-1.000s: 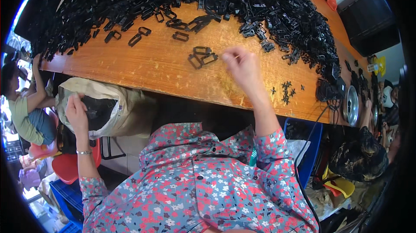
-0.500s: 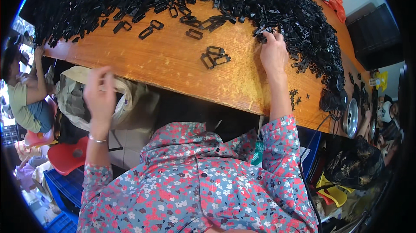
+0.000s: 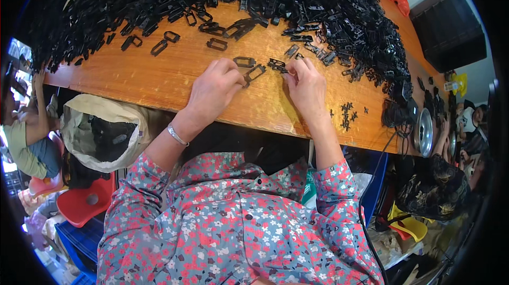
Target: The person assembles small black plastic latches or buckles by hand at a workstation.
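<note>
My left hand [image 3: 214, 89] is above the table, fingers curled and closed on the edge of a black rectangular plastic frame [image 3: 246, 80], most of it hidden behind the fingertips. Two more such frames lie right beside it: one flat [image 3: 244, 62] and one slanted [image 3: 257, 71]. To the right, my right hand [image 3: 308, 88] pinches a small black slotted plastic part [image 3: 277, 65] between thumb and fingers. Just beyond that hand, a few loose black pieces [image 3: 291, 50] lie at the rim of the big pile of black plastic parts [image 3: 339, 15].
More loose frames [image 3: 217, 44] lie on the wooden table [image 3: 185, 81]. Tiny black pieces [image 3: 347, 113] and a coiled cable [image 3: 395, 115] are at the right, near a metal bowl [image 3: 423, 132]. A pale sack [image 3: 101, 102] stands below the left edge. Other people sit on both sides.
My left hand has come from over the sack to the frames on the table. My right hand has drawn back from the pile with a small black part.
</note>
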A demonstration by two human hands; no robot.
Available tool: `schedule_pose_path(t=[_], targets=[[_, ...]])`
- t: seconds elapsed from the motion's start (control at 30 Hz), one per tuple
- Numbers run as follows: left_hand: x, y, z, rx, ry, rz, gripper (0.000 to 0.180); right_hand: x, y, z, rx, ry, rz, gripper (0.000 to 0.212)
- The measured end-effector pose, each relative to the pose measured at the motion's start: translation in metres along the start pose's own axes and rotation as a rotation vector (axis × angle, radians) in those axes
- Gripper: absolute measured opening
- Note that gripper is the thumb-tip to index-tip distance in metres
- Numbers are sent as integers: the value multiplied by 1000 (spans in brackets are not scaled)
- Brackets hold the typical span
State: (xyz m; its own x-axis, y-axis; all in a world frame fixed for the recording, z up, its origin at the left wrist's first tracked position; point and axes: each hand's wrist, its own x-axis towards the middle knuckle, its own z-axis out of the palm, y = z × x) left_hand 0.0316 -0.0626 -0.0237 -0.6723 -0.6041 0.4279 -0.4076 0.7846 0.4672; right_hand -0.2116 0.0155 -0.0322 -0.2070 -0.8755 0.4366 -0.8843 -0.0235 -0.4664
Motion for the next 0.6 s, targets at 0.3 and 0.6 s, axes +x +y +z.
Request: schedule_pose_path(t=[0.3,0.6], targets=[[-17,17,1,-58,-22,-9,21,17,-9,-1,14,66,76,6],[-22,11,3,-41,39,-89,40,33,-2,3,3,-206,183,8]])
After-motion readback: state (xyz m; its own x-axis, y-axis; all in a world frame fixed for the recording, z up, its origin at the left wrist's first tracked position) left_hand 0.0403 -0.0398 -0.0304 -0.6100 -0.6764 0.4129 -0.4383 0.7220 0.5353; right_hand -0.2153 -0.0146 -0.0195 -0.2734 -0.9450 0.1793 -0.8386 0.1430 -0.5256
